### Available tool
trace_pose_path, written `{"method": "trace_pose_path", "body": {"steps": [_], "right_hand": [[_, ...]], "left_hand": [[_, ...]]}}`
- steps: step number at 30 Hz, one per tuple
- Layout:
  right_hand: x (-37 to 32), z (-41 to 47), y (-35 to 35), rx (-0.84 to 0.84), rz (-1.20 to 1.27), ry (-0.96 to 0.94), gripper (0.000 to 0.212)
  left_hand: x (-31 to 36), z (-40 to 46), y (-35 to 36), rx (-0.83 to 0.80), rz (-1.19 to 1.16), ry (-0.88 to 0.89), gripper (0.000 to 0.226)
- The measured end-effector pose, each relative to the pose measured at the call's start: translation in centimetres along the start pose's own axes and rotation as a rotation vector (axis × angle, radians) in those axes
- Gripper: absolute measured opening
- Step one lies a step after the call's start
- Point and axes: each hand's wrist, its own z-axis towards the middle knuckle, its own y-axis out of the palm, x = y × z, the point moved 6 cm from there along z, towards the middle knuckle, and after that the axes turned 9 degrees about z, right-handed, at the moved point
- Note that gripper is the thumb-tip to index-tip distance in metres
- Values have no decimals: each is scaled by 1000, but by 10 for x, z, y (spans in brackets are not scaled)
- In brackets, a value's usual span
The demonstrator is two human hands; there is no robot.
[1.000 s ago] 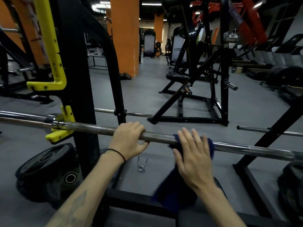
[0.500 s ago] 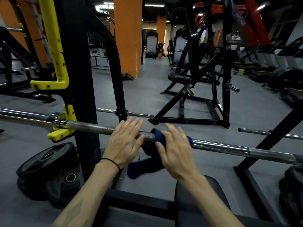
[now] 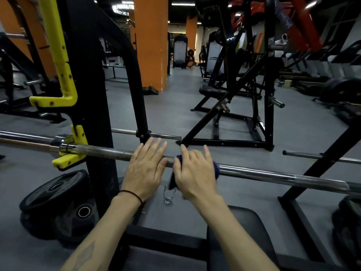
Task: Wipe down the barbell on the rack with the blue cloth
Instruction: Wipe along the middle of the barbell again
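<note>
The steel barbell (image 3: pixel 263 174) lies across the rack, its left end in a yellow hook (image 3: pixel 68 159). The blue cloth (image 3: pixel 216 168) is draped over the bar's middle, mostly hidden under my right hand (image 3: pixel 195 173). That hand lies flat on top of the cloth and presses it against the bar with spread, straight fingers. A fold of the cloth hangs below the bar by the thumb. Just to the left, my left hand (image 3: pixel 144 169) rests on the bare knurled part, fingers straight and pointing forward. The two hands are almost touching.
The black rack upright (image 3: pixel 91 94) stands at the left with weight plates (image 3: pixel 54 194) stacked at its foot. A spring collar clip (image 3: pixel 168 196) lies on the floor below my hands. A black bench pad (image 3: pixel 244 231) is under my right forearm. Other machines stand behind.
My right hand has slid the cloth leftward along the bar until it sits beside my left hand. The left hand's fingers have uncurled from the bar and now lie straight.
</note>
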Motion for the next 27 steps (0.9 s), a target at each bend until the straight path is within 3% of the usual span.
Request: {"method": "trace_pose_path", "body": {"steps": [5, 10, 13, 20, 23, 27], "right_hand": [[49, -32, -32, 49, 35, -101, 39], [111, -54, -67, 162, -120, 123, 49], [92, -36, -48, 121, -172, 178, 52], [-10, 3, 3, 101, -59, 6, 38], [26, -15, -13, 78, -73, -57, 39], [101, -43, -54, 122, -141, 30, 43]], "left_hand": [[-6, 0, -1, -20, 57, -20, 62], [-4, 3, 0, -1, 63, -54, 57], [-2, 6, -2, 24, 51, -54, 48], [-4, 15, -8, 152, 148, 18, 41], [-1, 17, -14, 176, 220, 42, 44], [1, 29, -14, 153, 261, 89, 50]]}}
